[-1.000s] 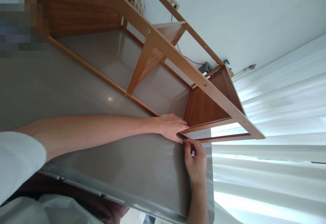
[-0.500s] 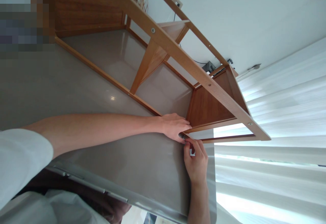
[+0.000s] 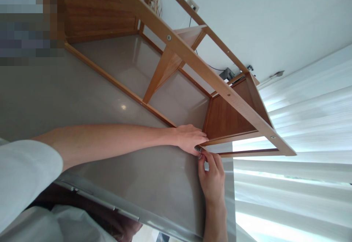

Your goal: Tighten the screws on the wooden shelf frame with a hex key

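Observation:
A wooden furniture frame [image 3: 198, 66] with slats and brown panels stands tilted across my view. My left hand [image 3: 191, 138] reaches in from the left and lies over the frame's lower near corner, its fingers curled against the wood beside the end panel [image 3: 229, 112]. Just below it, my right hand [image 3: 213, 176] is closed in a pinch at the same corner. Between the two hands shows a small dark cylindrical piece [image 3: 197, 148] with a shiny band; its far end is hidden by the fingers, and its kind is unclear.
The frame rests on a glossy grey tabletop [image 3: 154, 176] with a metal edge along the near side. White curtains [image 3: 297, 190] hang at the right. A wall socket [image 3: 193, 4] and a dark device [image 3: 227, 74] with a cable are behind the frame.
The whole view has shifted slightly, so frame and hands appear a little further right and down. Both hands keep their places at the corner, with the right fingers barely changed.

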A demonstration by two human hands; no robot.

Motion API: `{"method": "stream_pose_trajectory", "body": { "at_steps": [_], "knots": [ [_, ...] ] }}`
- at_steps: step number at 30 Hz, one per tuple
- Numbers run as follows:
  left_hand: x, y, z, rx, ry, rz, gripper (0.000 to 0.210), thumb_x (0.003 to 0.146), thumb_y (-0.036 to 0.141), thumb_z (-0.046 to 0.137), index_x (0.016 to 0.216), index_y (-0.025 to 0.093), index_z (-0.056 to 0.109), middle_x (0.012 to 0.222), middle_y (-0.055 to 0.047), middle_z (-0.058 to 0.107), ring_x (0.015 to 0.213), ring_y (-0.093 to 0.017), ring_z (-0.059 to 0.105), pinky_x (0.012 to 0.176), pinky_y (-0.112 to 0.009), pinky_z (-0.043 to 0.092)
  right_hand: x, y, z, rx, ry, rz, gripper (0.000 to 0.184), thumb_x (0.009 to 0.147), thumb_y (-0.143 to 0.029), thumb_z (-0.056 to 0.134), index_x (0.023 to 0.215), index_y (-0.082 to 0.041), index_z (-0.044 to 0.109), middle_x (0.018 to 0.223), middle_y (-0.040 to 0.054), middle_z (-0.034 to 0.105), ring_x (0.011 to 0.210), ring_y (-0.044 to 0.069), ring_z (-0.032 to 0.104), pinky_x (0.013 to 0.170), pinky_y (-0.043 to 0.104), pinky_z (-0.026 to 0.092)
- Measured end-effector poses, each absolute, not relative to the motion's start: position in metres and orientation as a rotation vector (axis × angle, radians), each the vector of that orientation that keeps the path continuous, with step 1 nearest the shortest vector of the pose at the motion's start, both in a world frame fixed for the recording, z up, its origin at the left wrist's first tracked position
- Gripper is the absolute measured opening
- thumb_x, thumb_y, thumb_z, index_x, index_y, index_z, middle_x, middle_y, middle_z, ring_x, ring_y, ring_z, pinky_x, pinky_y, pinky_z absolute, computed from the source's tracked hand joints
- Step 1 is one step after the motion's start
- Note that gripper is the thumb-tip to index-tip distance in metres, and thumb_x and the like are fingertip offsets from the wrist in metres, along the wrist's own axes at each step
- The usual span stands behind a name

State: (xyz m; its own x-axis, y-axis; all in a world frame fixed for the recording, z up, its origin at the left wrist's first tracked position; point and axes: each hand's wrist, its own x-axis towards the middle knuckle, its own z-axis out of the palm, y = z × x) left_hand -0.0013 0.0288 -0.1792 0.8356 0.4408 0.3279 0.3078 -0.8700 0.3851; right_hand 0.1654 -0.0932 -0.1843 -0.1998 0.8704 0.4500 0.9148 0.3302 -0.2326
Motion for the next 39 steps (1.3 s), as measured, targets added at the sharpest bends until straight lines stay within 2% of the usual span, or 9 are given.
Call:
{"method": "stream_pose_trajectory", "body": {
  "at_steps": [4, 12, 34, 39],
  "knots": [
    [-0.0001, 0.0297, -0.1816, 2.700, 0.553, 0.599, 0.029, 0.079, 0.045, 0.063, 0.094, 0.020, 0.060, 0.098, -0.005, 0.070, 0.092, -0.024, 0.067, 0.063, -0.032, 0.047, 0.1624, -0.0935, -0.1828, -1.583, -2.093, -0.154, 0.019, 0.094, -0.021, 0.049, 0.109, -0.021, 0.061, 0.095, 0.0064, 0.065, 0.089, 0.020, 0.058, 0.083, 0.036, 0.048],
    [-0.0011, 0.0292, -0.1816, 2.695, 0.553, 0.626, 0.033, 0.081, 0.050, 0.062, 0.094, 0.019, 0.062, 0.097, -0.006, 0.070, 0.090, -0.025, 0.067, 0.062, -0.034, 0.048, 0.1632, -0.0944, -0.1824, -1.676, -2.031, -0.179, 0.019, 0.095, -0.024, 0.052, 0.113, -0.020, 0.059, 0.090, 0.0052, 0.065, 0.077, 0.018, 0.056, 0.073, 0.032, 0.046],
    [-0.0002, 0.0312, -0.1838, 2.678, 0.534, 0.638, 0.041, 0.079, 0.059, 0.061, 0.096, 0.021, 0.061, 0.098, -0.006, 0.070, 0.091, -0.025, 0.067, 0.065, -0.032, 0.048, 0.1626, -0.0961, -0.1798, -1.659, -1.996, -0.114, 0.014, 0.094, -0.024, 0.050, 0.103, -0.021, 0.060, 0.088, 0.0046, 0.063, 0.073, 0.016, 0.054, 0.069, 0.030, 0.047],
    [0.0001, 0.0325, -0.1857, 2.685, 0.524, 0.642, 0.040, 0.081, 0.059, 0.060, 0.095, 0.021, 0.061, 0.098, -0.006, 0.070, 0.091, -0.023, 0.067, 0.063, -0.030, 0.046, 0.1644, -0.0951, -0.1815, -1.655, -2.002, -0.097, 0.015, 0.093, -0.023, 0.052, 0.106, -0.021, 0.059, 0.092, 0.0050, 0.064, 0.075, 0.016, 0.055, 0.071, 0.030, 0.048]
  ]
}}
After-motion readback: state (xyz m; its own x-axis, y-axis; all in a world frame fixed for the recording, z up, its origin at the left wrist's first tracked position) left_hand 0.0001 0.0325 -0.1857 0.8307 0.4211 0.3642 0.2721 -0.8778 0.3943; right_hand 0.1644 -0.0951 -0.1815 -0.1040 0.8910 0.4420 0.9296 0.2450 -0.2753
